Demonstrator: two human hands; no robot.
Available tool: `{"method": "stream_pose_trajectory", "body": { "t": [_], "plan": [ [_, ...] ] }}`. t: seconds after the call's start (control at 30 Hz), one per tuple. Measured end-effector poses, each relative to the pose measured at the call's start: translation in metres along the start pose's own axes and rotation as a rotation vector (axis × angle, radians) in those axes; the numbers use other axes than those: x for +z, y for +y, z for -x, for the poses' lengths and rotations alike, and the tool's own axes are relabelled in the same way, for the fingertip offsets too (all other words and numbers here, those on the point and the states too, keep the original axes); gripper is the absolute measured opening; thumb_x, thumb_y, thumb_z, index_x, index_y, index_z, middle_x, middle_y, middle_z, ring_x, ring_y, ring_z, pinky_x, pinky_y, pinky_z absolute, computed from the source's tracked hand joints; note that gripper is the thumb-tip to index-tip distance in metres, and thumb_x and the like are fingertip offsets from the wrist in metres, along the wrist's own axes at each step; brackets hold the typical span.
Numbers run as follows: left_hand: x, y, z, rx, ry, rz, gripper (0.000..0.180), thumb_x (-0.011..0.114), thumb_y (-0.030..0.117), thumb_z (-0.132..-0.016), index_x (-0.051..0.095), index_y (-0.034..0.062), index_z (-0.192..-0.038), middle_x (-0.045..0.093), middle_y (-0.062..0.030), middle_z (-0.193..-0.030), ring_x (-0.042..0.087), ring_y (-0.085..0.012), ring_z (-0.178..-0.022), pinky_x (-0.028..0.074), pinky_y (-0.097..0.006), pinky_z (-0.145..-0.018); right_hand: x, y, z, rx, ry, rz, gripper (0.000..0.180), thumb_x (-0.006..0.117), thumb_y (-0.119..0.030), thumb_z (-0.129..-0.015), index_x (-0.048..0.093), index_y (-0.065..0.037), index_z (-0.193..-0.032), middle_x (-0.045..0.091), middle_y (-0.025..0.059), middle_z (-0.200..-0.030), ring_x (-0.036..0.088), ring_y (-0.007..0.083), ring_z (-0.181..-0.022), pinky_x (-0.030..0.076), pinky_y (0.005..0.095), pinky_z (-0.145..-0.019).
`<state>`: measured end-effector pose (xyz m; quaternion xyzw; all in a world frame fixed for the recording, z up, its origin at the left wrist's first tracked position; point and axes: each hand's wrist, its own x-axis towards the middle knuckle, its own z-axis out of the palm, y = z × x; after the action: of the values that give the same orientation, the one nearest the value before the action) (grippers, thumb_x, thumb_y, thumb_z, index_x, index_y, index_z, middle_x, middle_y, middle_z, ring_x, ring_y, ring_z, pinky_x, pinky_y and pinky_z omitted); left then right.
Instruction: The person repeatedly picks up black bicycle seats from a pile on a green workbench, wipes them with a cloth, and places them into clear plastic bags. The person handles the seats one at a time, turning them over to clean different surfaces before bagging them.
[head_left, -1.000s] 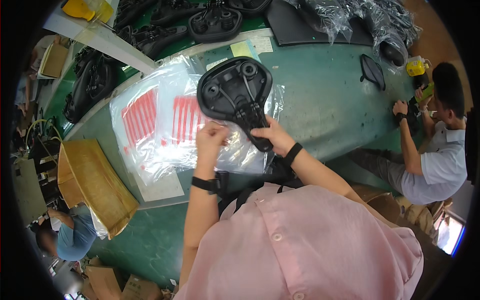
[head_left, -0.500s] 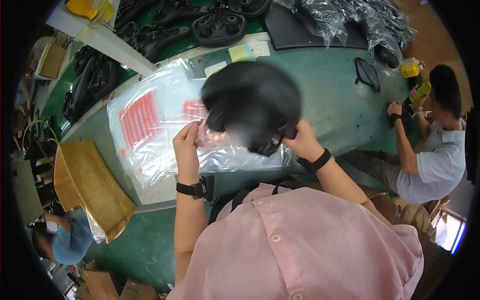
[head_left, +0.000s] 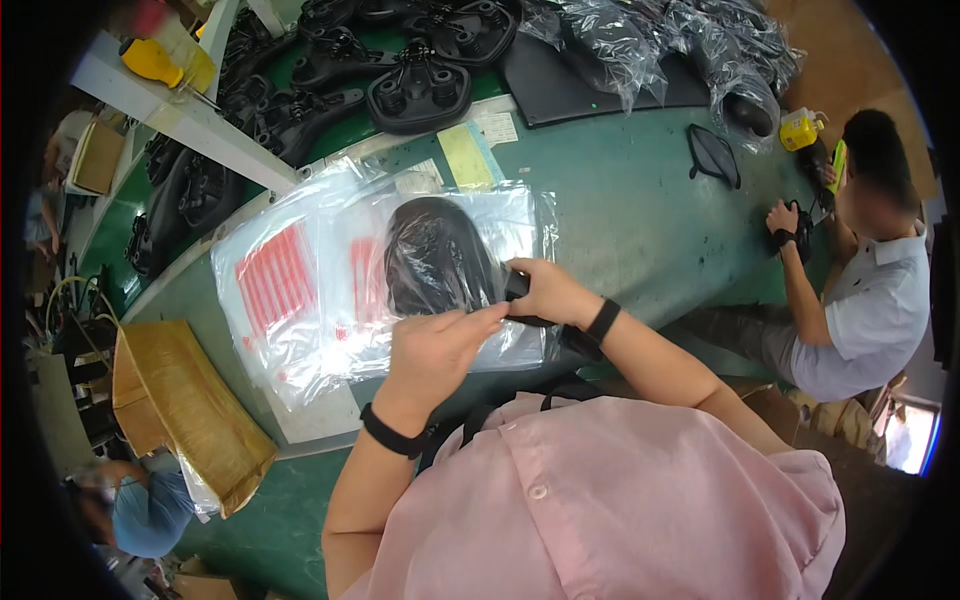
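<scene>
A black bicycle saddle lies partly inside a clear plastic bag, its wide end covered by the film. My right hand grips the saddle at its narrow end, which sticks out of the bag. Close beside it, my left hand has its fingers pressed together over the bag's edge near the saddle. What lies under those fingertips is partly hidden. Beneath the saddle and both hands rests a stack of clear bags with red print.
Several black saddles stand upside down at the far left. Wrapped saddles and a black sheet are at the far right. A brown carton sits left. A yellow bottle stands near a co-worker on the right.
The saddle has come down from above the bags into a clear bag, still in my right hand. My left hand has moved right, from the bag's left side to the saddle's narrow end.
</scene>
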<state>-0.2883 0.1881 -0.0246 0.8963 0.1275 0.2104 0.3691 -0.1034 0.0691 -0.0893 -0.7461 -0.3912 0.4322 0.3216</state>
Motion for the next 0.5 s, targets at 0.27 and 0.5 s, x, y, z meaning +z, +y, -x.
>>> {"method": "stream_pose_trajectory", "body": {
  "t": [0.27,0.5],
  "plan": [
    [0.053,0.053,-0.014,0.376,-0.126,0.222,0.033,0.060,0.013,-0.079,0.061,0.0055,-0.111,0.061,-0.0022,-0.069,0.061,-0.0185,-0.060,0.046,-0.032,-0.051,0.014,0.007,0.007,0.130,0.046,-0.972,0.055,0.067,-0.008,-0.081,0.043,0.003,-0.129,0.061,0.0113,-0.109,0.059,0.0143,-0.094,0.049,0.0279,-0.080],
    [0.073,0.061,-0.068,0.414,-0.181,0.433,0.035,0.063,0.010,-0.079,0.063,0.0060,-0.114,0.064,-0.0050,-0.080,0.060,-0.0221,-0.067,0.048,-0.031,-0.059,-0.088,0.009,-0.027,0.117,0.249,-0.538,0.066,0.075,-0.022,-0.073,0.047,0.003,-0.127,0.057,0.0116,-0.114,0.058,0.0190,-0.098,0.048,0.0323,-0.087]
  ]
}}
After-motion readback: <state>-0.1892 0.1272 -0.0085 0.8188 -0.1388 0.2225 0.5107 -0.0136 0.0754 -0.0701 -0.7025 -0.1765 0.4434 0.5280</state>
